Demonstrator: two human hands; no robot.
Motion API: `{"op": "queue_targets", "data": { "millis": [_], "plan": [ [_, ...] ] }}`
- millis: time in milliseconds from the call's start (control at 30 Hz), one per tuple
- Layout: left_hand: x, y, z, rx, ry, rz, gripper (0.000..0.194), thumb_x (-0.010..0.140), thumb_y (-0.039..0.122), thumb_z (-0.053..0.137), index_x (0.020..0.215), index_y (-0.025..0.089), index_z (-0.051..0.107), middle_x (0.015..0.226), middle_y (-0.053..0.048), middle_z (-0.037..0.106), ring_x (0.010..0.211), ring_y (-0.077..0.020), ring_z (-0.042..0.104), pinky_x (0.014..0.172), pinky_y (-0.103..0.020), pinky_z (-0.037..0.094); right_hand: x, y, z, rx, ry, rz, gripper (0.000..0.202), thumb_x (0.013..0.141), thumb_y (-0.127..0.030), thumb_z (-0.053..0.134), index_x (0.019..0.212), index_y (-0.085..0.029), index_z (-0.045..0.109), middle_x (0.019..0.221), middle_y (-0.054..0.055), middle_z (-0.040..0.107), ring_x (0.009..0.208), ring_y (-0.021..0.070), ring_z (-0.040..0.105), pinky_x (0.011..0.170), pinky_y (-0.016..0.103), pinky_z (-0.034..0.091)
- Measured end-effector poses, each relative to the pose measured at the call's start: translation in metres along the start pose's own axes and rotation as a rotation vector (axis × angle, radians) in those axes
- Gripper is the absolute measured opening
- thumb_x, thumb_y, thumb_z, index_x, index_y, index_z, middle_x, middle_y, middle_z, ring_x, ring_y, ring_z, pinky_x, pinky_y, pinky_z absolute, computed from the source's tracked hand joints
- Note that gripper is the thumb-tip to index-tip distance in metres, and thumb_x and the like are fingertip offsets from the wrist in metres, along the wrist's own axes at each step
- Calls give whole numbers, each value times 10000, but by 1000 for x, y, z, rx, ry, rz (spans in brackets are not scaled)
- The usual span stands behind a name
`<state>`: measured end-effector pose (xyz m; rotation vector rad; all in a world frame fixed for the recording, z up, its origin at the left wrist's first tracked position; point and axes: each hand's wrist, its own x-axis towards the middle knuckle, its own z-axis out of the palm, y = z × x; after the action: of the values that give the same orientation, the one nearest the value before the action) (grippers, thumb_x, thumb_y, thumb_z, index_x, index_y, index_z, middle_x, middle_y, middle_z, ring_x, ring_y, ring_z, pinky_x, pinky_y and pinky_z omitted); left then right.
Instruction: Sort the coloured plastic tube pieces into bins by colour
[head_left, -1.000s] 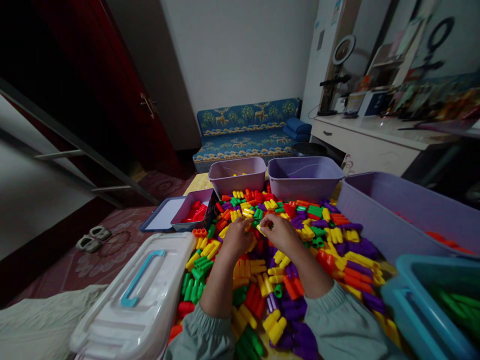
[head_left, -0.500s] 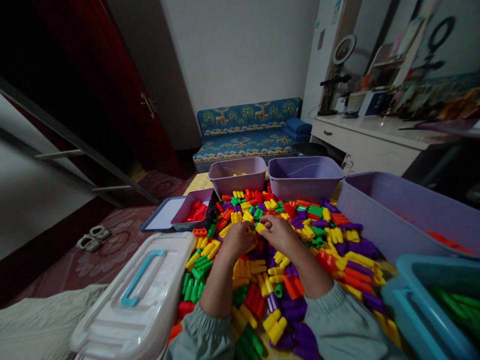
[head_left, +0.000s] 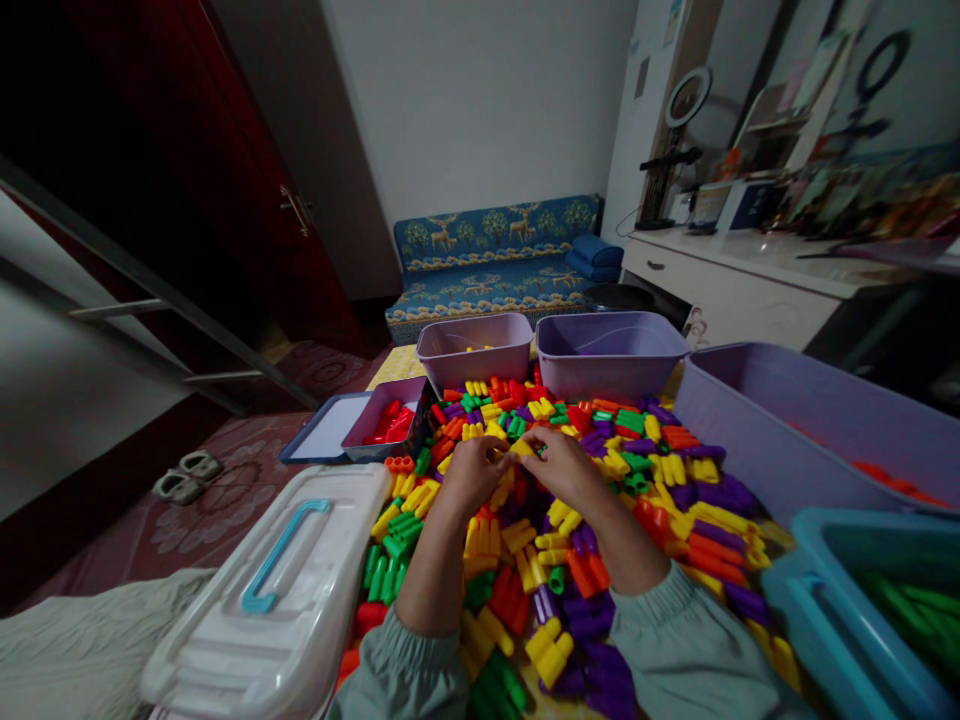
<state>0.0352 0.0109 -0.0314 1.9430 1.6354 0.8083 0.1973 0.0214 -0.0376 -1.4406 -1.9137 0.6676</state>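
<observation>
Over a heap of coloured plastic building blocks, both of my hands meet near the middle. My right hand pinches a small yellow building block between thumb and fingers. From the other side, my left hand has its thumb and fingertips closed at the left end of that same block. The block is partly covered by my fingers. Loose tube-shaped blocks in yellow, red, green, purple and orange lie under and around both hands.
Two purple bins stand behind the heap, and a larger purple bin at right. A teal bin holds green pieces. Left are a small box with red pieces and a white lid with a blue handle.
Both hands have risen slightly, the yellow block with them. My left fingertips have come closer to the block, and its angle has shifted a little.
</observation>
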Motion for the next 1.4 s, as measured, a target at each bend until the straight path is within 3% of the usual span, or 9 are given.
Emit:
{"op": "queue_targets", "data": {
  "millis": [333, 567, 767, 933, 1033, 1133, 1200, 1300, 1400],
  "plan": [
    [1, 4, -2, -123, 63, 11, 218, 777, 265, 600, 899, 136, 727, 809, -76, 718, 693, -180, 627, 626, -256, 427, 6, 9, 9, 203, 48, -27, 181, 761, -255, 573, 914, -180, 633, 808, 41, 697, 670, 148, 640, 604, 234, 473],
    [2, -2, 7, -158, -72, -14, 279, 803, 262, 587, 1016, 128, 707, 924, -86, 731, 774, -185, 650, 678, -254, 460, 3, -2, -2, 422, 170, 22, 528, 756, -181, 554, 1278, -202, 476, 605, -42, 611, 531, 130, 629, 534, 214, 474],
    [3, -8, 20, -77, -63, 7, 187, 745, 188, 608, 890, 107, 694, 786, -42, 688, 676, -142, 592, 608, -215, 424, 7, -13, 4, 552, -139, 114, 382, 757, -119, 535, 1125, -177, 620, 533, -56, 565, 501, 129, 630, 432, 177, 433],
    [2, -12, 21, -107, -59, 2, 257, 746, 191, 623, 986, 143, 702, 857, -50, 667, 721, -142, 584, 654, -224, 451, 49, -49, -8, 535, -244, 53, 321, 712, -38, 606, 1007, -146, 670, 501, -39, 592, 466, 121, 601, 427, 175, 440],
    [1, -9, 17, -48, -85, 0, 277, 767, 235, 632, 1014, 147, 718, 959, -87, 654, 759, -155, 586, 716, -259, 468, 97, -81, -25, 653, -135, 78, 289, 718, -41, 642, 991, -135, 635, 570, -13, 635, 491, 119, 617, 441, 173, 462],
    [1, -7, 15, -20, -84, -1, 291, 779, 239, 626, 1043, 156, 718, 986, -94, 652, 789, -167, 594, 758, -280, 473, 142, -100, -37, 837, 148, 91, 392, 783, -37, 569, 1150, -167, 527, 692, -25, 648, 554, 83, 632, 505, 157, 490],
    [1, -8, 16, -34, -86, -11, 300, 779, 246, 629, 1053, 158, 715, 992, -94, 655, 801, -172, 599, 764, -283, 478, 157, -100, -38, 922, 256, 129, 456, 797, -40, 548, 1220, -186, 457, 777, -22, 653, 605, 72, 642, 558, 165, 511],
    [2, -12, 17, -65, -95, -24, 323, 769, 246, 639, 1071, 155, 705, 1020, -97, 655, 822, -177, 605, 764, -279, 480, 147, -88, -29, 931, 286, 192, 406, 788, -52, 562, 1165, -179, 482, 838, -4, 654, 638, 76, 645, 554, 167, 508],
    [2, -13, 17, -63, -104, -22, 349, 739, 209, 660, 1082, 161, 698, 1036, -88, 658, 863, -183, 606, 773, -273, 470, 112, -65, -17, 847, 216, 186, 229, 777, -90, 592, 998, -147, 569, 834, 31, 663, 646, 98, 652, 497, 159, 478]
  ]
}}
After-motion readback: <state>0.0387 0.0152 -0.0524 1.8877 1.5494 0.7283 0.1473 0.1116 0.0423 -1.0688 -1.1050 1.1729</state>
